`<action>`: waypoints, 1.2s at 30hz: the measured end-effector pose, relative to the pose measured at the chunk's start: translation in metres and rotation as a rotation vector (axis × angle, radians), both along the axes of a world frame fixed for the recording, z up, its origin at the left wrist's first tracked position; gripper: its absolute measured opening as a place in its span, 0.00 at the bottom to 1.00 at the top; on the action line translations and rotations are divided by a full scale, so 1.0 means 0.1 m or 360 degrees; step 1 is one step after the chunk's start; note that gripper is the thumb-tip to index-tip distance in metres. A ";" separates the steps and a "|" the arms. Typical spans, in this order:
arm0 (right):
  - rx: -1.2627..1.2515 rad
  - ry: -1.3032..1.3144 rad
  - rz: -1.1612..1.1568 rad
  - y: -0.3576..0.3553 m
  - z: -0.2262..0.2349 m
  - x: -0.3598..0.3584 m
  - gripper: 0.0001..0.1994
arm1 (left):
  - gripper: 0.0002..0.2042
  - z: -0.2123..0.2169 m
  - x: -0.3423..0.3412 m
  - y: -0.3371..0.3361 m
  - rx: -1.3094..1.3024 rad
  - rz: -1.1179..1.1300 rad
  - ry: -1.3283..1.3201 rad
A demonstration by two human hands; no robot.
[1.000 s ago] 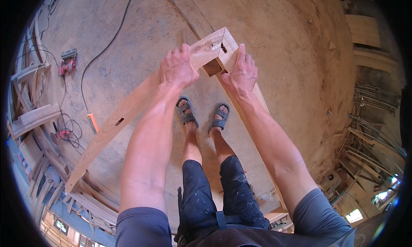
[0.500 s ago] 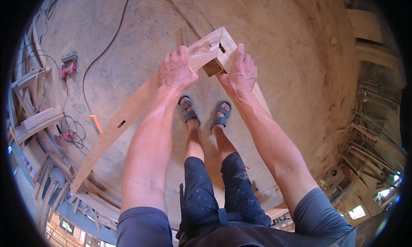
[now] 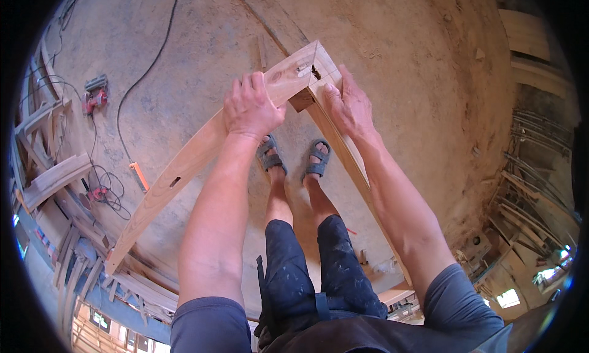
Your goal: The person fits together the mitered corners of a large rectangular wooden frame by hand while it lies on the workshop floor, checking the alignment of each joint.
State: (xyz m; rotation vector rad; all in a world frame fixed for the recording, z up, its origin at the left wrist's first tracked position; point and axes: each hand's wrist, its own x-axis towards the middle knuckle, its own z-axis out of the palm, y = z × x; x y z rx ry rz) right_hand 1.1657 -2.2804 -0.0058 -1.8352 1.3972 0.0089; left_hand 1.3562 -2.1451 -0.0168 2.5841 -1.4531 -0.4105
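Two long pale wooden boards meet at a mitred corner in front of me, with a dark slot and a small oblong mark near the joint. My left hand (image 3: 251, 106) is closed around the left board (image 3: 202, 145), which slopes down to the lower left and has a slot partway along. Against the outer side of the right board (image 3: 345, 138) rests my right hand (image 3: 354, 107), its fingers stretched out and its thumb near the upper face. A darker wooden block (image 3: 300, 99) shows beneath the corner.
A red power tool (image 3: 95, 96) lies on the dusty floor to the left, with a black cable (image 3: 144, 80) and an orange-handled object (image 3: 139, 176) nearby. Another red tool (image 3: 98, 194) sits among cords. Timber offcuts (image 3: 58, 175) line the left side; wood strips (image 3: 534, 215) lie along the right.
My right hand has loosened and slid to the outer side of the right board, exposing more of its inner edge. My left hand keeps its hold; the boards have shifted slightly.
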 end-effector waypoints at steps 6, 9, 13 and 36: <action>0.0186 -0.0005 0.0015 0.00 -0.05 0.01 0.32 | 0.35 -0.01 0.01 -0.02 0.0017 -0.0002 0.0048; 0.0183 -0.0013 -0.0032 0.03 -0.07 0.02 0.32 | 0.35 0.00 0.02 -0.04 0.0018 -0.0016 0.0052; 0.0188 0.0047 -0.0109 0.05 0.02 0.07 0.32 | 0.36 0.01 0.03 -0.05 0.0025 -0.0018 0.0063; -0.0316 0.0079 -0.0003 0.20 -0.04 0.11 0.26 | 0.39 0.01 0.08 -0.05 0.0079 -0.0038 0.0158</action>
